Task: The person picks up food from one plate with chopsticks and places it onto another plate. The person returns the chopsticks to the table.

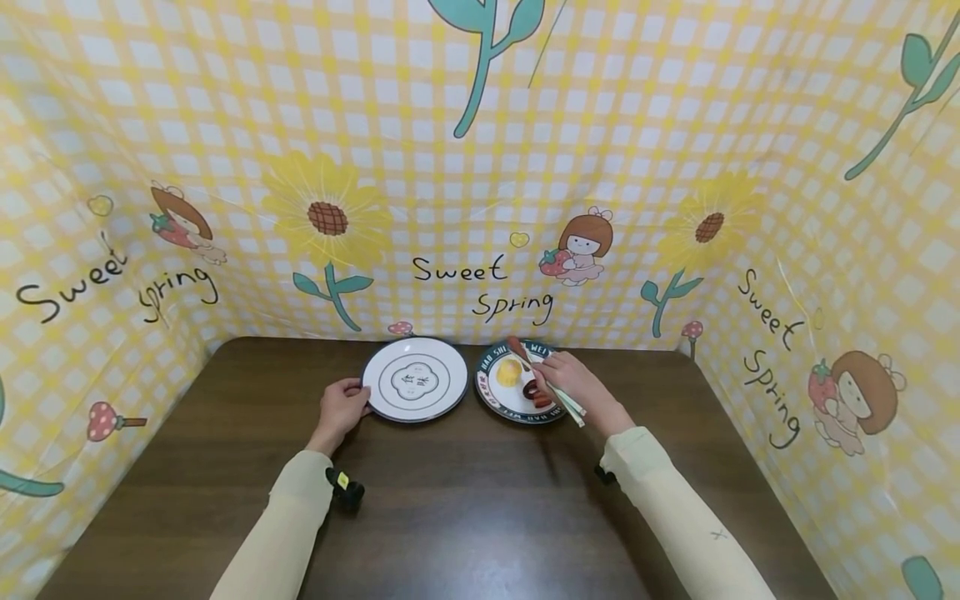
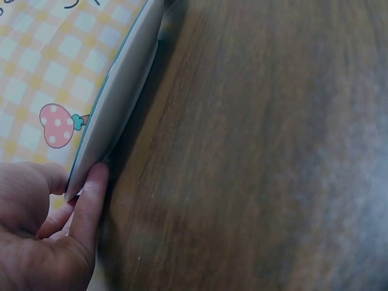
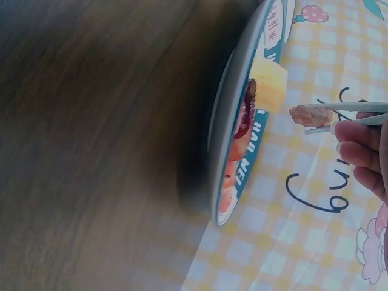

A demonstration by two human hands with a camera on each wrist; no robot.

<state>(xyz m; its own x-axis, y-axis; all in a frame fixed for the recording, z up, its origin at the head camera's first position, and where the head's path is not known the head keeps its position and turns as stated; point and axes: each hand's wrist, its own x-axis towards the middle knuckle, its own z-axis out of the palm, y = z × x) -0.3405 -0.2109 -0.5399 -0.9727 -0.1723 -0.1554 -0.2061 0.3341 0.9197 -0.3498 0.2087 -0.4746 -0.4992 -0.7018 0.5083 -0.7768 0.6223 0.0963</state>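
My left hand (image 1: 342,412) pinches the left rim of a white plate (image 1: 386,367) with dark lines and characters in its middle. In the left wrist view the thumb and fingers (image 2: 90,203) grip that plate's edge (image 2: 115,91). Over the right plate, my right hand (image 1: 581,385) holds a pair of pale chopsticks (image 1: 567,402). Between their tips is a reddish-brown piece of food (image 3: 310,115), held in the air. The green-rimmed plate (image 1: 486,392) below bears a yellow piece of food (image 1: 509,372), a dark red piece (image 1: 530,389) and orange-red pieces (image 1: 542,401).
Both plates stand side by side at the back of a brown wooden table (image 1: 450,517). A yellow checked cloth (image 1: 480,192) with printed flowers and words hangs behind it and along both sides. Small dark devices (image 1: 347,492) are worn at the wrists.
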